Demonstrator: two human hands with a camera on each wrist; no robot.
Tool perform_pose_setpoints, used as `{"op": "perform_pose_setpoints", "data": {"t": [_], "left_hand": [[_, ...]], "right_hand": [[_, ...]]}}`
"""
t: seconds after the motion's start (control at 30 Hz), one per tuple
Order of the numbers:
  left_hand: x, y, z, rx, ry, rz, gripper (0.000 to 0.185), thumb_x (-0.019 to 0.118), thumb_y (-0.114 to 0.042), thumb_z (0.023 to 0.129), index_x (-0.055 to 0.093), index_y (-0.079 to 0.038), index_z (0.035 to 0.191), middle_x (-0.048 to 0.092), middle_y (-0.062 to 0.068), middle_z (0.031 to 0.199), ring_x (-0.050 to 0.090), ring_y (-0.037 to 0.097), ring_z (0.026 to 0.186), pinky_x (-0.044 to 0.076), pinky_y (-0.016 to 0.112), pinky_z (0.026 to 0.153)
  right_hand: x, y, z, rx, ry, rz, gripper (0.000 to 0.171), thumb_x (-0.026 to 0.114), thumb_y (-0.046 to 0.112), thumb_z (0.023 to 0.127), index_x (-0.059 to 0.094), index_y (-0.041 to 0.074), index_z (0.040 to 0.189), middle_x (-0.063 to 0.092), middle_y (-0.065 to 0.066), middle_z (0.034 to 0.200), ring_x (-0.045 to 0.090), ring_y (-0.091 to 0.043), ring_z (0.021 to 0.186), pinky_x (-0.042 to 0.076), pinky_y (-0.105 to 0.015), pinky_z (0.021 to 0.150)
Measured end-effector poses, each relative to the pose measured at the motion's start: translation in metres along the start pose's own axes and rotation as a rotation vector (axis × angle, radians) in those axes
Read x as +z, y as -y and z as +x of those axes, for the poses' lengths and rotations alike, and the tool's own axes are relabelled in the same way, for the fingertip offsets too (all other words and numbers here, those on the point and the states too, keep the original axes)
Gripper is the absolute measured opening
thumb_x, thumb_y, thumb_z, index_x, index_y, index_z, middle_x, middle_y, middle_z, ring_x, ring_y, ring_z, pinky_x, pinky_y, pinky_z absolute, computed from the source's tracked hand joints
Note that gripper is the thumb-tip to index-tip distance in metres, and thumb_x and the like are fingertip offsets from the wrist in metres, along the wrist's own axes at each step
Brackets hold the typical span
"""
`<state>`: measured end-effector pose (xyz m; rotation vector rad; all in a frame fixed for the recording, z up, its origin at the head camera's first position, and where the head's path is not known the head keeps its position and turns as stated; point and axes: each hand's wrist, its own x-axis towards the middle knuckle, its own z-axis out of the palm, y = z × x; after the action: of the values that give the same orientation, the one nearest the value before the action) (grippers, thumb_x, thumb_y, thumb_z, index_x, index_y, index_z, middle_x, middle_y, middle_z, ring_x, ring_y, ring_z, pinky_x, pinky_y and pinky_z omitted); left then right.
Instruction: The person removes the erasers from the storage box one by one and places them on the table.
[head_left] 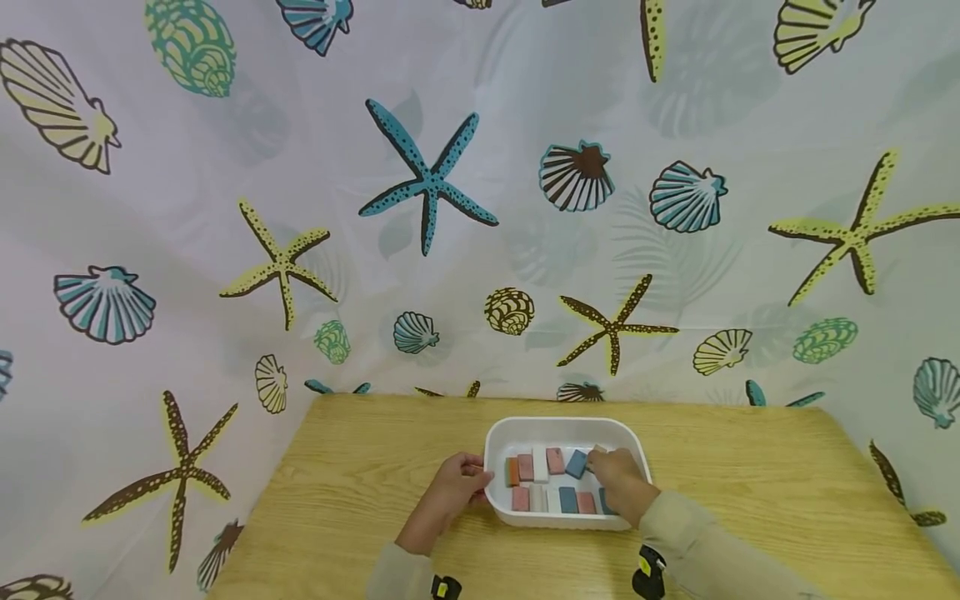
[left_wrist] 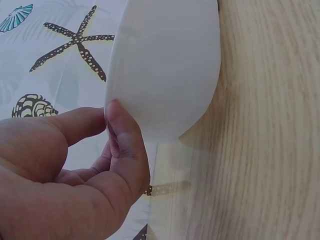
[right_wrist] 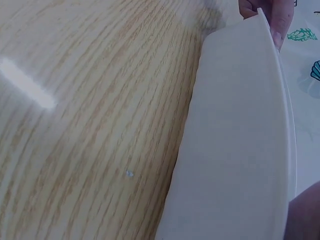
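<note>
A white rectangular tray (head_left: 555, 521) with rounded corners sits on the wooden table, holding small rectangular blocks roughly in two rows. Among them are an orange-and-green block (head_left: 512, 472), a tall white block (head_left: 540, 465), a pink block (head_left: 555, 461) and a blue block (head_left: 576, 464). My left hand (head_left: 456, 485) pinches the tray's left rim between thumb and fingers; the left wrist view shows this grip on the tray wall (left_wrist: 165, 65) closely. Over the tray's right end, my right hand (head_left: 622, 479) reaches in, fingertips down at a small block partly hidden beneath them. The tray wall (right_wrist: 230, 130) hides those fingers in the right wrist view.
The wooden table (head_left: 360, 467) extends on both sides of the tray. A pale curtain (head_left: 480, 275) printed with starfish and shells hangs behind and along the sides. A tiny white speck (right_wrist: 129, 173) lies on the table near the tray.
</note>
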<state>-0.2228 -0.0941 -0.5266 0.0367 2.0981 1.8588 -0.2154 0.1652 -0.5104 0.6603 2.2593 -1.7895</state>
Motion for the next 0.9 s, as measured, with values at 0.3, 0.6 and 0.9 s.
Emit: {"op": "perform_pose_setpoints", "data": {"t": [0.3,0.6,0.9], "left_hand": [[-0.002,0.000,0.000,0.016,0.010,0.017,0.032,0.060,-0.007,0.091,0.048,0.008,0.117,0.054,0.013,0.094,0.057,0.017,0.072,0.054,0.040,0.072],[0.000,0.002,0.000,0.022,-0.002,0.025,0.033,0.060,-0.007,0.090,0.048,0.008,0.117,0.054,0.013,0.094,0.059,0.020,0.076,0.054,0.040,0.072],[-0.002,0.001,0.000,0.016,0.006,0.009,0.032,0.061,-0.008,0.090,0.049,0.007,0.115,0.054,0.013,0.095,0.059,0.021,0.077,0.054,0.038,0.073]], "right_hand": [[0.006,0.005,0.002,-0.073,-0.111,-0.219,0.031,0.040,0.015,0.089,0.052,-0.011,0.101,0.049,-0.021,0.091,0.046,-0.031,0.081,0.042,-0.036,0.060],[0.016,-0.001,0.012,-0.127,-0.266,-0.351,0.020,0.050,0.012,0.083,0.042,0.008,0.065,0.040,-0.007,0.064,0.042,-0.024,0.063,0.033,-0.031,0.051],[0.016,-0.003,0.015,-0.130,-0.258,-0.325,0.017,0.049,0.013,0.088,0.055,-0.002,0.084,0.051,-0.013,0.077,0.048,-0.027,0.075,0.043,-0.038,0.064]]}}
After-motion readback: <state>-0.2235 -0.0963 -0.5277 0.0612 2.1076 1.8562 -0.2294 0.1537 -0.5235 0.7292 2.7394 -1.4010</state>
